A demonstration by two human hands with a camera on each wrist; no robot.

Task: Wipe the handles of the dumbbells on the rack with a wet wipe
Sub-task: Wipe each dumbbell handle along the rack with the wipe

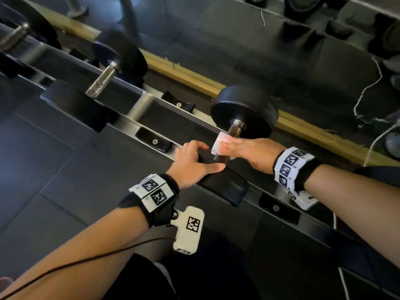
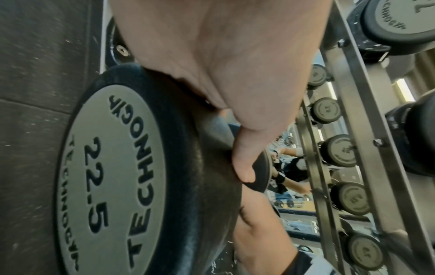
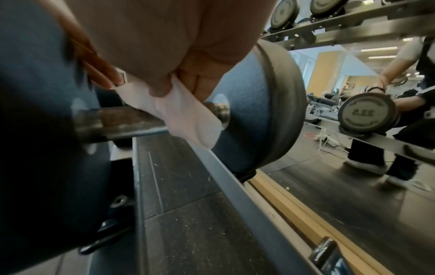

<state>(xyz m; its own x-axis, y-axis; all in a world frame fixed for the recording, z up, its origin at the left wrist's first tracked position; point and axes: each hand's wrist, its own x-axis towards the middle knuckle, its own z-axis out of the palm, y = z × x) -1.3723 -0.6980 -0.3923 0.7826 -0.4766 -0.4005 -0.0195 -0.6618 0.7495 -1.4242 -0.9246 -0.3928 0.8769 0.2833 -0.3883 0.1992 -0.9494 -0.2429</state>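
Note:
A black dumbbell lies across the rack [image 1: 129, 124]; its far head [image 1: 244, 111] is toward the mirror and its near head [image 1: 225, 185], marked 22.5 [image 2: 110, 167], is toward me. My left hand [image 1: 205, 158] grips the near head's rim, thumb [image 2: 244, 167] curled over its edge. My right hand [image 1: 225, 148] holds a white wet wipe [image 1: 218, 141] wrapped over the rusty metal handle [image 1: 236, 128]. In the right wrist view the wipe [image 3: 188, 115] drapes over the handle [image 3: 122, 122] close to the far head [image 3: 270, 111].
Two more dumbbells [image 1: 112, 68] [image 1: 15, 35] sit further left on the rack. Empty black cradles [image 1: 154, 140] [image 1: 279, 210] flank the one I hold. A wooden skirting [image 1: 194, 76] and mirror run behind. Upper shelves carry several dumbbells [image 2: 339, 150].

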